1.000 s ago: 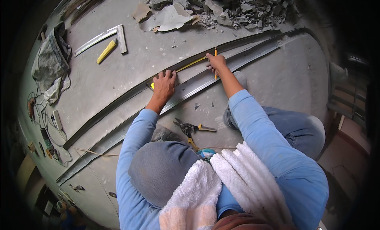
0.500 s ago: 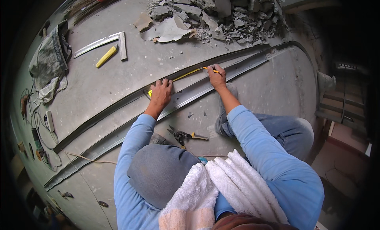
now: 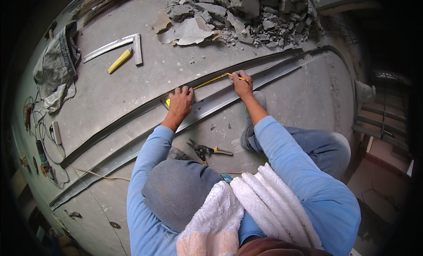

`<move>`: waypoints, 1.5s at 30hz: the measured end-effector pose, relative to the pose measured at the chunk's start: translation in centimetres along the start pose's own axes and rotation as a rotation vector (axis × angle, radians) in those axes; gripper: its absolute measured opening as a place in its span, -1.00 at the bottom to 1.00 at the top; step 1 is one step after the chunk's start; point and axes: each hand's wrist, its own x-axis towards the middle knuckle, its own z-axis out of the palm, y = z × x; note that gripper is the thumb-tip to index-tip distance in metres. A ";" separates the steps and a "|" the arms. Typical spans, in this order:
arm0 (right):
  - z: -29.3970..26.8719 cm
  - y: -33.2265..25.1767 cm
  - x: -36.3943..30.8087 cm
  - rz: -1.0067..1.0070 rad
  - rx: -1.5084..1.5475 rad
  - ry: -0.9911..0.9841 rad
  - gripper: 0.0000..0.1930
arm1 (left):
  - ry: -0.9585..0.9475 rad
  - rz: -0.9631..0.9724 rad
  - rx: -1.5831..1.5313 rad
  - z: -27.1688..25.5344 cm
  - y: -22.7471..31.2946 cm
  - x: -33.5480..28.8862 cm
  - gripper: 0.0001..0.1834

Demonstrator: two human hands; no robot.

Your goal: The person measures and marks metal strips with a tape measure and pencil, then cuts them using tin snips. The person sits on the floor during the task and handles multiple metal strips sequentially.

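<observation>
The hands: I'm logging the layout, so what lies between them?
In the head view, a yellow tape blade runs between the left hand and right hand, along the farther metal channel.

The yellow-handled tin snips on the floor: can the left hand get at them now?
Probably yes: the tin snips lie nearby with one handle exposed, though the left hand would first have to leave the tape measure.

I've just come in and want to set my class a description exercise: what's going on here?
The person's left hand is over a yellow tape measure, its blade out along the farther metal channel. The right hand holds an orange pencil, tip close to the blade's far end. Yellow-handled snips lie loose on the floor.
</observation>
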 end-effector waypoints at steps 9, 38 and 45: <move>0.0 -2.4 1.7 -0.176 -0.172 -0.014 -0.80 | -0.033 0.001 0.001 -0.1 -0.1 0.0 -0.42; 1.2 -4.6 4.5 -0.376 -0.418 -0.216 -0.80 | -0.158 0.130 -0.385 -2.8 5.4 -3.2 -0.47; -1.1 -2.5 9.2 -0.285 -0.834 -0.627 -0.62 | -0.214 0.103 -0.587 -1.8 6.1 -7.8 -0.46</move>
